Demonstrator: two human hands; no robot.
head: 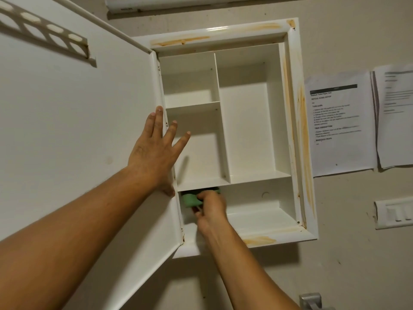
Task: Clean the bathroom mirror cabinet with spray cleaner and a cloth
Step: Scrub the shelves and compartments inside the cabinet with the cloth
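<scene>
L hand raised, palm flat on the inner edge of the open white cabinet door, fingers straight and spread, two tips past the edge. R hand reaches into the bottom compartment of the white wall-mounted cabinet, far left, fingers curled round a green blurred wad, prob. the cloth. The shelf edge above partly hides it. Orange stains streak the frame. Printed paper sheets and a white switch plate are on the wall to the right.
</scene>
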